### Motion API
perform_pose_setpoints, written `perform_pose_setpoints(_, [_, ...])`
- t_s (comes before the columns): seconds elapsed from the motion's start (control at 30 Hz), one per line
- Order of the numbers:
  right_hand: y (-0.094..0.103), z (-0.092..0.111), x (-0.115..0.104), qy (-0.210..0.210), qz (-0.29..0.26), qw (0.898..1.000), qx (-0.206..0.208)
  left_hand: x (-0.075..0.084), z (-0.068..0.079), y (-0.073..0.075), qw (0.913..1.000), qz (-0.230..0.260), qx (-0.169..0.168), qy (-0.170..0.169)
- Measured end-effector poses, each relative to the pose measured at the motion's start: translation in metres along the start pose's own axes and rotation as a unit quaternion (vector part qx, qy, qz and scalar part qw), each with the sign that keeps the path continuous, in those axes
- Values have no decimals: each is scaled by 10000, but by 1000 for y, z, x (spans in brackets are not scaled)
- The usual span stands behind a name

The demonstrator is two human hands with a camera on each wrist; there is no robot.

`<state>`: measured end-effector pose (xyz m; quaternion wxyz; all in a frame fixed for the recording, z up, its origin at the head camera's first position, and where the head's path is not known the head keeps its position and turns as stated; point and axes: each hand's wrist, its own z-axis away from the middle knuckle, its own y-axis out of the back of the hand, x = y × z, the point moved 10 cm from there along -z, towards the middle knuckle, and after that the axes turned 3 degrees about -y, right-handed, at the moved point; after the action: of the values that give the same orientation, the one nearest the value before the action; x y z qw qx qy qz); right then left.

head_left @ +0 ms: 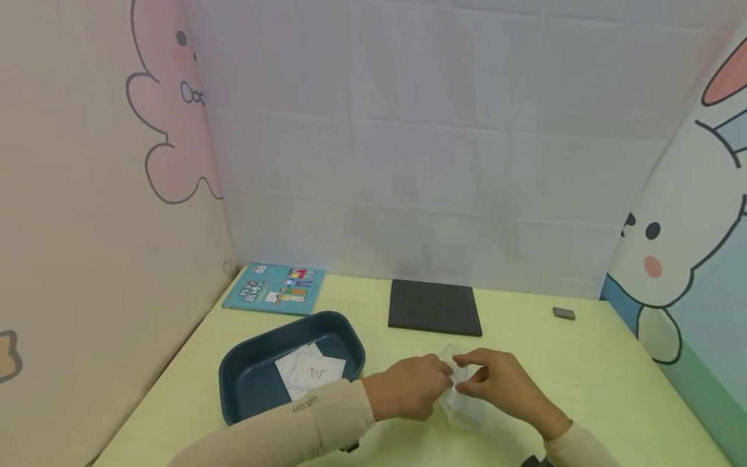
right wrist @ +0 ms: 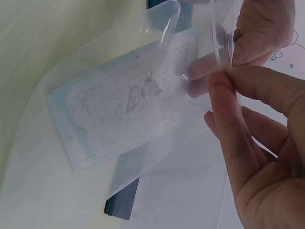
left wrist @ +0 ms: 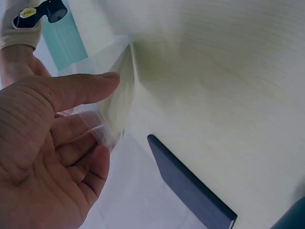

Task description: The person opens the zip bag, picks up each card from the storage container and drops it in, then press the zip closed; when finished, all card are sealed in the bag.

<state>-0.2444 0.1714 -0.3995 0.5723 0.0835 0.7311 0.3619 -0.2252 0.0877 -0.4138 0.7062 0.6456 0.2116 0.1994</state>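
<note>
A clear plastic bag (head_left: 465,410) hangs between both hands over the table. Through its film in the right wrist view shows a stack of pale cards (right wrist: 119,105), the front one printed with a butterfly. The right hand (right wrist: 262,129) pinches the bag's top edge between thumb and index finger. At the same edge the left hand (left wrist: 57,138) holds the film, its thumb on one side and curled fingers on the other. Left of the hands, a dark blue bin (head_left: 248,383) contains several similar white cards (head_left: 318,371), one with a butterfly print. The left sleeve covers the bin's near side.
Behind the hands lies a flat black slab (head_left: 434,308). A blue illustrated book (head_left: 274,288) is at the back left, beyond the bin. Toward the back right sits a small grey block (head_left: 563,313). Cloth walls (head_left: 408,162) enclose the yellow-green table (head_left: 613,389) at the back and sides.
</note>
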Motion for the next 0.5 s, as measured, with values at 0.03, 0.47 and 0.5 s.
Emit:
perform_pose_setpoints(0.03, [0, 0, 0, -20, 25, 10000, 15, -1, 0, -1, 10000, -76, -17, 43])
perform_pose_setpoints(0.47, [1, -3, 7, -231, 228, 9995, 66, -3, 5, -2, 9997, 110, 22, -229])
perform_pose_setpoints(0.5, [2, -4, 8, -246, 255, 9993, 73, -4, 7, 1, 9996, 77, 86, -259])
